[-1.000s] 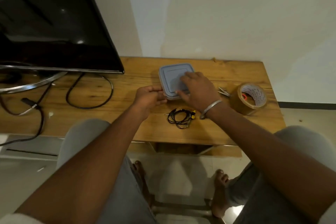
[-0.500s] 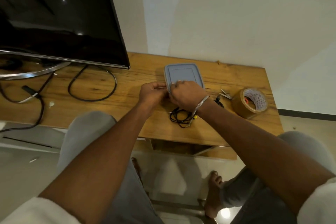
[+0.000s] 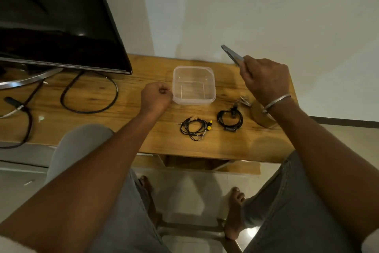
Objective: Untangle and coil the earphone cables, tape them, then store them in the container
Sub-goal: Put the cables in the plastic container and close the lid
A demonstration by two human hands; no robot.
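Lying nearest on the bench [image 3: 235,146] are two earphone bundles, well short of either grip: the yellow-tipped coil [image 3: 194,128] toward the left, the plain black coil [image 3: 229,119] toward the right. Under the right wrist, the tape roll [image 3: 263,118] is half hidden. The left grip [image 3: 156,96] is curled up against the left wall of the clear container [image 3: 193,85]; whether it pinches the rim, I cannot tell. The right grip [image 3: 266,80], raised to the container's right, clasps the tilted lid [image 3: 232,55].
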